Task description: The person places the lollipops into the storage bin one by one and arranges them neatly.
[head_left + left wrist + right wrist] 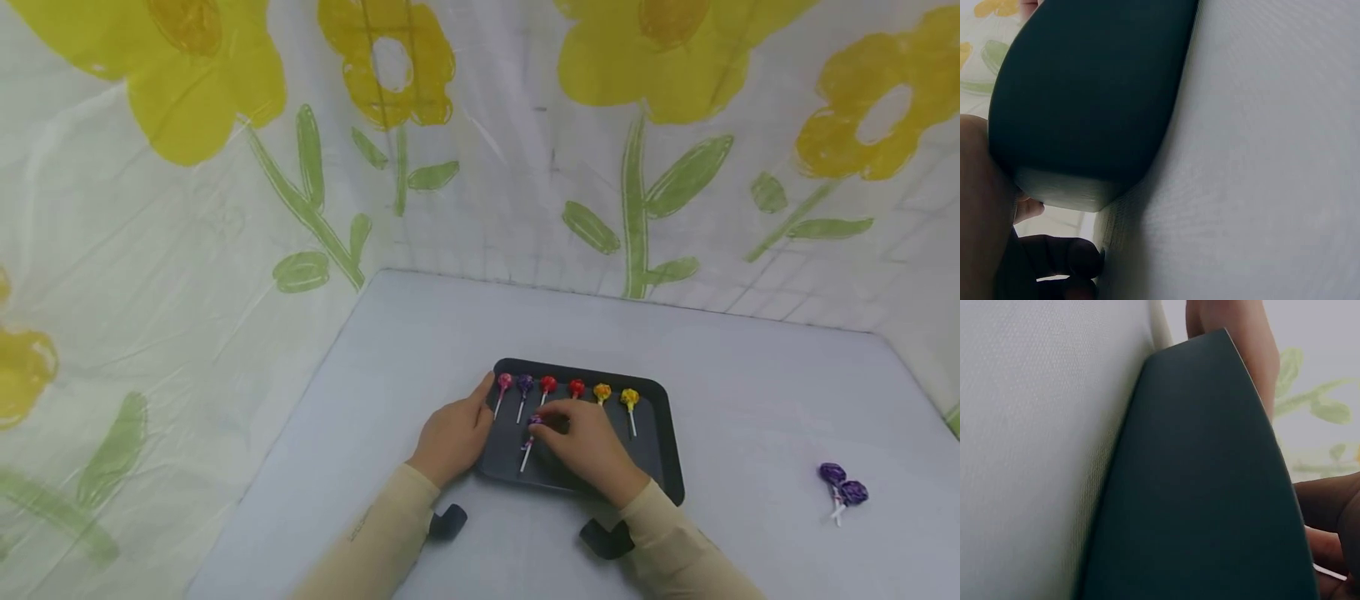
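Observation:
My left hand (453,437) holds the left side of the dark baking tray (667,442); its fingers lie along the outside, with the thumb side over the rim. My right hand (588,442), above the tray's middle, pinches a purple-wrapped lollipop (527,454) near its head. That lollipop's white stick points toward the front of the tray. Behind it is a row of several lollipops: a pink one (504,382), a purple one (524,384), two red ones, an orange one (602,391) and a yellow one (630,398). The right hand partly covers some sticks.
Two purple lollipops (843,487) lie together on the white table (750,392), well right of the tray. A flower-patterned curtain (502,183) hangs behind and to the left of the table. Both wrist views mostly show the tray's outer wall (1197,469).

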Demonstrator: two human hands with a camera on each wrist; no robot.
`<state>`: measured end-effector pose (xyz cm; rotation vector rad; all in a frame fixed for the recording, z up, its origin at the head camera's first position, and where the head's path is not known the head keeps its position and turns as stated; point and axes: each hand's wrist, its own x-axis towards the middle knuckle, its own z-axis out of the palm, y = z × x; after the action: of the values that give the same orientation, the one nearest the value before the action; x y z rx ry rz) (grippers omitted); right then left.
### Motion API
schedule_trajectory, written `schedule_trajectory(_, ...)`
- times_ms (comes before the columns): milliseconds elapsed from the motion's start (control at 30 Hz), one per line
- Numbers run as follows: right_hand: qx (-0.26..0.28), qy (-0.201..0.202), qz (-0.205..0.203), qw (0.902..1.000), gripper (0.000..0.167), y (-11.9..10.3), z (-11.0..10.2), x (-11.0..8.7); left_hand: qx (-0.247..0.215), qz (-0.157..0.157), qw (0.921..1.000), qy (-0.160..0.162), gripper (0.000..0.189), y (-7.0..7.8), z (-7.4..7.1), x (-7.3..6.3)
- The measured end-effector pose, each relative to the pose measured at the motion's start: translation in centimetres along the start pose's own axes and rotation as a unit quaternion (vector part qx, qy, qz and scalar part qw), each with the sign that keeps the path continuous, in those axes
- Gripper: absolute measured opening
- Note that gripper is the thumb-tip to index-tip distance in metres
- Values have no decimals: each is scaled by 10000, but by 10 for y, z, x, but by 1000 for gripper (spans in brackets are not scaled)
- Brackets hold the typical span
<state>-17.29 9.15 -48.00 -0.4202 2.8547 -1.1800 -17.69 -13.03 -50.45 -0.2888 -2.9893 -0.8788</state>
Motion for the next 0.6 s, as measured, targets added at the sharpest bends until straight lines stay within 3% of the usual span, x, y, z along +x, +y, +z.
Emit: schedule_trajectory(600,-14,-165,-1,9999,16,-10,19,3,32,-49,10000,-5,58,0,1,1)
